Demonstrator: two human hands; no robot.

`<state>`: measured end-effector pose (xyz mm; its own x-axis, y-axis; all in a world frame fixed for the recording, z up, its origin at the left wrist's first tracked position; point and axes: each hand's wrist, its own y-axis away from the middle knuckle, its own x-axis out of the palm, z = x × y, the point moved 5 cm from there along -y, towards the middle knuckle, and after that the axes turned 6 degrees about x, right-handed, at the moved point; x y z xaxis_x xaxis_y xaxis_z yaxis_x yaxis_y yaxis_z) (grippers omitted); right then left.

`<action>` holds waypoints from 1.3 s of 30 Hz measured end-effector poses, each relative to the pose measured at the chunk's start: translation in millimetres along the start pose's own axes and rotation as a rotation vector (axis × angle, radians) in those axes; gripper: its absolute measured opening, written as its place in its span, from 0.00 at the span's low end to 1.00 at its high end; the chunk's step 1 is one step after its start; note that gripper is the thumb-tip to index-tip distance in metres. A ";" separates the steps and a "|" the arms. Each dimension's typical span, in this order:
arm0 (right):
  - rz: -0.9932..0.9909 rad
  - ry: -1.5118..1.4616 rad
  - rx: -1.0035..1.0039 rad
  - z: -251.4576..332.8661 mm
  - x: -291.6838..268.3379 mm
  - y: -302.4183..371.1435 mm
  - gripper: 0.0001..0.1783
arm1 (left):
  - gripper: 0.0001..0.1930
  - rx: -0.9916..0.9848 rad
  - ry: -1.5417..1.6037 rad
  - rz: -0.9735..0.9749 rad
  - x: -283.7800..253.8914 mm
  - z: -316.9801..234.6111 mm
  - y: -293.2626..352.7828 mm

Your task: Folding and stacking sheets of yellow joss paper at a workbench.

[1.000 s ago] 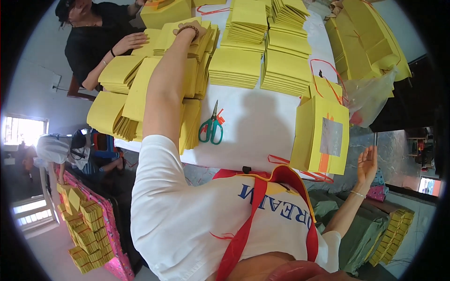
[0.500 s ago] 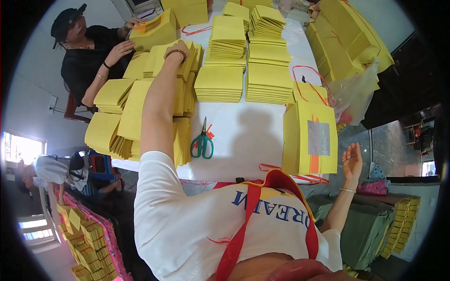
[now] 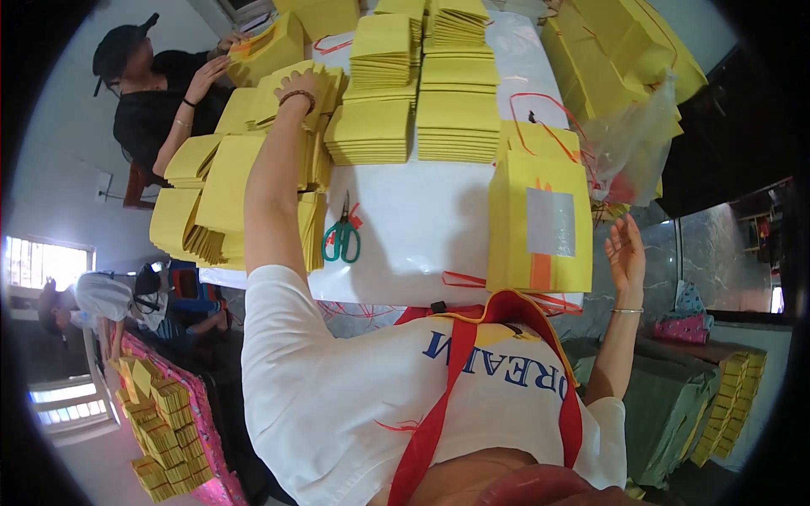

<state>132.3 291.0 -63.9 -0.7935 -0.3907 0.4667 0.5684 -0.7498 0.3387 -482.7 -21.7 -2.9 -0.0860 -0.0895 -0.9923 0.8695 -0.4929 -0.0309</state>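
Note:
My left hand point(image 3: 301, 84) reaches far across the table, its fingers spread over the top of a stack of folded yellow paper point(image 3: 274, 105). Nothing is seen gripped in it. Off the table's right side, my right hand point(image 3: 624, 253) hangs in the air with its fingers stretched out, holding nothing. Closest to that hand stands a bound yellow paper bundle point(image 3: 506, 228) with a grey patch and an orange strip on it. Green-handled scissors point(image 3: 342, 240) lie between this bundle and the left stacks.
More yellow stacks point(image 3: 460, 118) fill the table's far middle. Red cord point(image 3: 557, 122) loops near a clear plastic bag point(image 3: 637, 143). A co-worker point(image 3: 156, 97) in black sits at the far left, both hands at a yellow bundle point(image 3: 270, 51). Another person point(image 3: 126, 299) bends over stacks at the lower left.
The view has shifted, so the table things sit further left and higher. My left hand stays over the same stacks, its fingers now more spread. My right hand has risen slightly.

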 end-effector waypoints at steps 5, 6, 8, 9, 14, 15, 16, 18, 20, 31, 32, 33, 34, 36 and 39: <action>-0.020 0.080 -0.041 14.7 0.1 14.6 0.19 | 0.25 0.144 0.223 -0.178 -49.7 -46.0 23.8; -0.026 0.077 -0.046 15.4 -1.8 15.8 0.19 | 0.25 0.151 0.225 -0.180 -50.7 -55.9 25.4; 0.056 0.181 -0.082 18.8 1.5 19.7 0.20 | 0.24 0.481 0.853 -0.264 -59.6 -83.9 47.3; 0.055 0.189 -0.080 19.4 4.7 20.5 0.20 | 0.23 0.592 1.001 -0.272 -58.0 -99.7 62.0; 0.193 0.394 -0.068 -9.4 30.7 14.9 0.27 | 0.26 0.696 1.401 0.315 -16.6 -236.3 198.4; 0.235 0.408 -0.087 -15.0 33.6 12.7 0.28 | 0.26 0.688 1.407 0.350 -3.5 -250.8 220.5; 0.213 0.408 -0.067 -22.9 29.3 7.9 0.28 | 0.28 0.585 1.523 0.359 12.5 -262.2 238.4; 0.340 0.235 -0.031 -41.5 27.1 -6.3 0.30 | 0.33 0.365 1.691 0.411 49.8 -280.8 264.1; 0.366 0.166 0.015 -59.3 31.6 -9.4 0.31 | 0.33 0.265 1.885 0.471 79.0 -296.0 285.7; 0.403 0.030 0.139 -102.4 17.4 -13.2 0.21 | 0.28 -0.246 2.266 0.566 96.5 -326.3 344.0; 0.411 0.034 0.158 -99.8 23.5 -11.8 0.21 | 0.28 -0.269 2.268 0.554 115.9 -322.2 345.6; 0.432 0.024 0.183 -97.2 30.5 -9.7 0.21 | 0.26 -0.131 2.230 0.466 141.8 -318.4 339.8; 0.448 0.015 0.207 -98.3 32.5 -9.2 0.20 | 0.24 0.005 2.184 0.386 158.9 -316.3 333.9; 0.516 0.053 0.159 -98.9 28.5 -14.0 0.21 | 0.23 0.115 2.025 0.261 165.8 -309.3 323.0; 0.442 0.182 -0.098 -90.6 11.8 -31.2 0.22 | 0.22 0.235 1.754 0.059 120.6 -300.6 319.5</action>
<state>85.5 261.4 -143.1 -0.5105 -0.7639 0.3948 0.8436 -0.5339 0.0577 -69.1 70.2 -168.6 0.6504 0.7577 0.0543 0.7567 -0.6400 -0.1334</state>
